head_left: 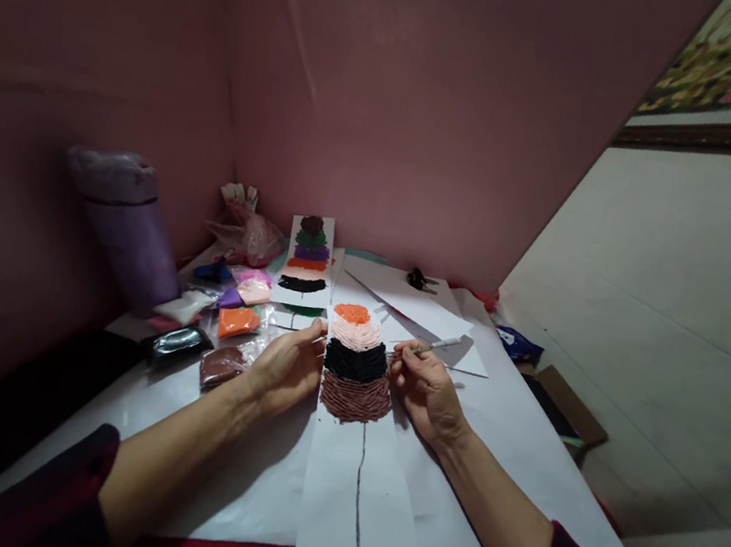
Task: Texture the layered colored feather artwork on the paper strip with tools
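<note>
A long white paper card (pixel 331 490) is in front of me, its upper part covered with textured bands of orange, pale pink, black and brown modelling clay (pixel 354 397). A black line runs down from the brown band. My left hand (pixel 288 363) grips the card's left edge, thumb up. At its right edge is my right hand (pixel 427 390), its fingers pinched on a thin, pale pen-like tool (pixel 441 346). I cannot tell whether those fingers also touch the card. Bags of orange clay (pixel 238 321) and brown clay (pixel 222 366) lie beside my left hand.
Another banded clay card (pixel 305 269) leans at the back. White sheets (pixel 483 361) and keys (pixel 421 280) lie behind my right hand. A purple cylinder (pixel 129 227) stands at the left, near a black clay bag (pixel 179 344). Pink walls (pixel 391 111) enclose the back and left.
</note>
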### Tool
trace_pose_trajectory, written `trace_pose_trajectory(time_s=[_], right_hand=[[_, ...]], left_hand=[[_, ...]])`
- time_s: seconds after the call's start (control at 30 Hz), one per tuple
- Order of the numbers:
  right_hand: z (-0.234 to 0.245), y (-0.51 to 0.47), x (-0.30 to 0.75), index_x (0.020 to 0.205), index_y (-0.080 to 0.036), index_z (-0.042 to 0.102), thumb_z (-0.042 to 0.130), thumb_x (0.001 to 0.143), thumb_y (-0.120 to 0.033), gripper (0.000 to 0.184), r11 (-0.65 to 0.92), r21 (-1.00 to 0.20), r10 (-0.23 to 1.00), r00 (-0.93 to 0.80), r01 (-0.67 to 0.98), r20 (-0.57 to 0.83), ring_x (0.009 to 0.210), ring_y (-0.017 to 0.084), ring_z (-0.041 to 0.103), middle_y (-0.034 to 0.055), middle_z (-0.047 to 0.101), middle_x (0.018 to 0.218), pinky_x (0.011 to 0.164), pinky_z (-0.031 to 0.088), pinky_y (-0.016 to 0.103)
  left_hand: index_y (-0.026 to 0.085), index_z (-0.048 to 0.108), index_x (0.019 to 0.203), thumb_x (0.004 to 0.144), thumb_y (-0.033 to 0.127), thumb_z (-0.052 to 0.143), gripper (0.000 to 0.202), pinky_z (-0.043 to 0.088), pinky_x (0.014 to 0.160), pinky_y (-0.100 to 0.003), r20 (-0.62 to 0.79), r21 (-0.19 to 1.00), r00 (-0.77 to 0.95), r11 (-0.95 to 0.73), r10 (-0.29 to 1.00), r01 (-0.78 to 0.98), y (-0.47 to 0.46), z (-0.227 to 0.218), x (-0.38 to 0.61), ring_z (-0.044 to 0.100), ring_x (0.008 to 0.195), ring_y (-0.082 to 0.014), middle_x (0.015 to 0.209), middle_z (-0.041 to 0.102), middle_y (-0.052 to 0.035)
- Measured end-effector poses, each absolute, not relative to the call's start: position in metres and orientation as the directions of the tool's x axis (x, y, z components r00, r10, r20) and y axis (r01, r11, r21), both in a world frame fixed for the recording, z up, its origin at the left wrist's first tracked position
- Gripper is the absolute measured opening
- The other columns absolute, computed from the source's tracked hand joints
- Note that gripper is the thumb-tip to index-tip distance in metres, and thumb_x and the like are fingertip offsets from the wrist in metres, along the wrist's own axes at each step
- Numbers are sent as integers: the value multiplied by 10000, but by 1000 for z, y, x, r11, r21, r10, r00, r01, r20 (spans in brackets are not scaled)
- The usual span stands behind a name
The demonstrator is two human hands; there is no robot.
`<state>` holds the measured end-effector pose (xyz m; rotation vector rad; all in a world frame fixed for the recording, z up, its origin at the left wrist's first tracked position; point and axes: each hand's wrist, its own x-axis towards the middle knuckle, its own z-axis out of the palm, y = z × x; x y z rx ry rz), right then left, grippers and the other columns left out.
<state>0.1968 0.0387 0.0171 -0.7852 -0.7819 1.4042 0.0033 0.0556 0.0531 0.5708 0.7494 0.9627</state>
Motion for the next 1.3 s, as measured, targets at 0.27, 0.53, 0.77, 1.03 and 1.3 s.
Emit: trace_pose_trajectory(time_s=[0.27, 0.53, 0.77, 1.03, 1.3], right_hand=[[16, 37, 196, 727, -164, 691, 900, 599, -317, 289, -9, -838, 1000, -13, -545, -2, 527, 79, 523, -18, 606, 584, 462, 424, 152], [16, 37, 196, 732, -165, 693, 884, 619, -292, 256, -4, -832, 1000, -25, -555, 13, 517, 86, 536, -18, 616, 603, 454, 426, 167], [12, 40, 199, 749, -161, 688, 875, 639, -360, 294, 54, -834, 999, 29, -548, 45, 511, 84, 529, -25, 600, 569, 475, 448, 170], [11, 42, 206, 747, -198, 685, 865, 657, -386, 276, 116, -853, 991, 121, -509, 63, 646, 103, 634, -7, 736, 807, 591, 527, 199], [16, 35, 202, 762, -188, 694, 843, 673, -421, 290, 85, -890, 996, 72, -448, 59, 710, 155, 685, 57, 770, 874, 576, 537, 220]], left_hand=[[78, 626, 1212, 1017, 264, 394, 356, 539, 853, -345, -289, 635, 460, 528, 840, -564, 57, 47, 4, 708, 899, -233, 1016, 733, -150], [50, 623, 1230, 997, 253, 445, 357, 544, 890, -370, -286, 632, 492, 547, 823, -548, 59, 45, 3, 720, 905, -250, 976, 751, -153], [41, 584, 1289, 1005, 214, 415, 373, 533, 911, -351, -302, 610, 478, 553, 825, -568, 62, 44, 5, 731, 866, -232, 965, 760, -143], [10, 625, 1218, 1006, 240, 391, 390, 512, 941, -375, -299, 592, 529, 589, 794, -549, 63, 47, 3, 726, 910, -259, 953, 760, -168], [8, 607, 1251, 1006, 304, 408, 432, 459, 1013, -419, -199, 570, 615, 600, 763, -561, 66, 41, 1, 698, 1024, -289, 1077, 735, -196]])
